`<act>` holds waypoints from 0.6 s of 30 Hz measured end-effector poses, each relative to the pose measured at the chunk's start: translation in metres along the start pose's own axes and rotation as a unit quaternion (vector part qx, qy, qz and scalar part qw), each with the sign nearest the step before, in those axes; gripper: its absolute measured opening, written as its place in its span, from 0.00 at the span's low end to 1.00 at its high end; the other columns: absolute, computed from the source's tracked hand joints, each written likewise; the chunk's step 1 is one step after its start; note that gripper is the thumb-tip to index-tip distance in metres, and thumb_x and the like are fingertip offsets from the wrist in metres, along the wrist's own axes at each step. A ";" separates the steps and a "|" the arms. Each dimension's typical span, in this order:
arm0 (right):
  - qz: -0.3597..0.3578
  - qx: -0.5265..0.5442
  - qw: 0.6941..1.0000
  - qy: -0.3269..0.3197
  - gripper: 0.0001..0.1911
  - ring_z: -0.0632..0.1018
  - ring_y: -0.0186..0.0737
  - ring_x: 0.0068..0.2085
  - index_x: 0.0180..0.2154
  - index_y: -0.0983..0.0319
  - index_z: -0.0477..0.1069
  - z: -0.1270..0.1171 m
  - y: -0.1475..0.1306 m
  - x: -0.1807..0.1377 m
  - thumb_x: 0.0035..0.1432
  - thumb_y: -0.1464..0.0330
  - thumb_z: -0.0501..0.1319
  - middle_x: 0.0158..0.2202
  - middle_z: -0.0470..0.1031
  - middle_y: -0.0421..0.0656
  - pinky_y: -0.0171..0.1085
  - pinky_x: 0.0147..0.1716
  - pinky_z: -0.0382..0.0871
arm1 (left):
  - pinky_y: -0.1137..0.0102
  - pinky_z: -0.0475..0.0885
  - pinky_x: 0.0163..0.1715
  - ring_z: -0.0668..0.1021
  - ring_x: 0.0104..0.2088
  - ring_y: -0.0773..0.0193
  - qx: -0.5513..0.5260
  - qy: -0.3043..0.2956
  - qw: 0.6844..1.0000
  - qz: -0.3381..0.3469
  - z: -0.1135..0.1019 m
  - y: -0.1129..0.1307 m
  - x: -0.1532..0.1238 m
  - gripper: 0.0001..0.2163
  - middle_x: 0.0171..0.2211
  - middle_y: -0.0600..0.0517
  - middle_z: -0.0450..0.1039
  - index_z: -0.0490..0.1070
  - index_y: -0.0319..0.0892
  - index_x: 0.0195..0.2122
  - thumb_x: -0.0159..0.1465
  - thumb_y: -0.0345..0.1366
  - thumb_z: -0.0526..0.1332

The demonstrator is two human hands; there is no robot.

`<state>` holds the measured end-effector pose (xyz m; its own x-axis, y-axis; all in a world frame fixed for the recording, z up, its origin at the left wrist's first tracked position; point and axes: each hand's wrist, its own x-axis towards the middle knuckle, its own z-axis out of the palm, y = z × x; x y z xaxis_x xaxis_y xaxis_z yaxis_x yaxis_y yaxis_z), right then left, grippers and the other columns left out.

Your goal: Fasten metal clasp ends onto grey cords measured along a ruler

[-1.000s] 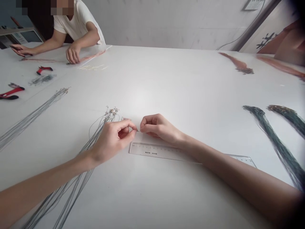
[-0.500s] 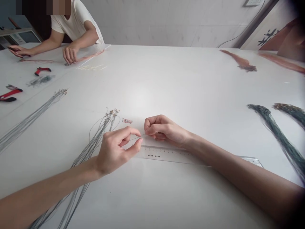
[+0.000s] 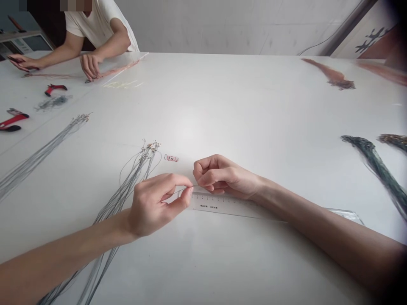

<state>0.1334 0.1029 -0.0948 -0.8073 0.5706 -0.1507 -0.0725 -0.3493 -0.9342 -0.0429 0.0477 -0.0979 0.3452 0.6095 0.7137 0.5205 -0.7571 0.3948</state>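
In head view, my left hand [image 3: 155, 203] and right hand [image 3: 222, 176] pinch a thin line [image 3: 196, 185] by the ruler [image 3: 229, 206], which my right forearm [image 3: 295, 212] partly covers. My left forearm [image 3: 79, 239] crosses grey hooked strands [image 3: 122, 192], with a small packet [image 3: 171, 158] nearby.

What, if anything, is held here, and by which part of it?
A strand, pinched in the left grip and, close by, the right grip; no end shows clearly, so which part cannot be told.

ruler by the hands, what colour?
Clear, with dark markings: the ruler, best in the head view.
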 end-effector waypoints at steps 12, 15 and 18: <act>0.016 -0.009 0.999 -0.051 0.05 0.56 0.24 0.16 0.20 0.66 0.65 -0.004 -0.003 0.000 0.45 0.75 0.58 0.16 0.64 0.36 0.29 0.15 0.47 | 0.78 0.55 0.12 0.54 0.15 0.75 0.005 -0.022 0.999 0.026 -0.003 0.004 0.001 0.07 0.16 0.61 0.56 0.65 0.44 0.29 0.58 0.24 0.57; 0.012 -0.016 0.998 -0.058 0.05 0.57 0.24 0.17 0.20 0.66 0.65 -0.005 -0.003 -0.001 0.46 0.74 0.59 0.16 0.64 0.36 0.29 0.16 0.48 | 0.77 0.54 0.12 0.54 0.14 0.75 0.006 -0.023 0.999 0.033 -0.003 0.004 0.002 0.07 0.15 0.61 0.56 0.65 0.44 0.29 0.58 0.24 0.57; 0.012 -0.024 0.998 -0.064 0.05 0.58 0.24 0.17 0.21 0.66 0.66 -0.005 -0.003 0.000 0.47 0.74 0.59 0.17 0.65 0.36 0.29 0.16 0.48 | 0.77 0.54 0.12 0.54 0.15 0.75 0.009 -0.026 0.999 0.039 -0.003 0.003 0.001 0.07 0.16 0.61 0.56 0.65 0.44 0.29 0.58 0.23 0.57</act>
<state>0.1370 0.1076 -0.0940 -0.8769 0.4614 -0.1344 -0.0261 -0.3250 -0.9454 -0.0434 0.0452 -0.0936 0.4254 0.5613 0.7099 0.5049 -0.7982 0.3285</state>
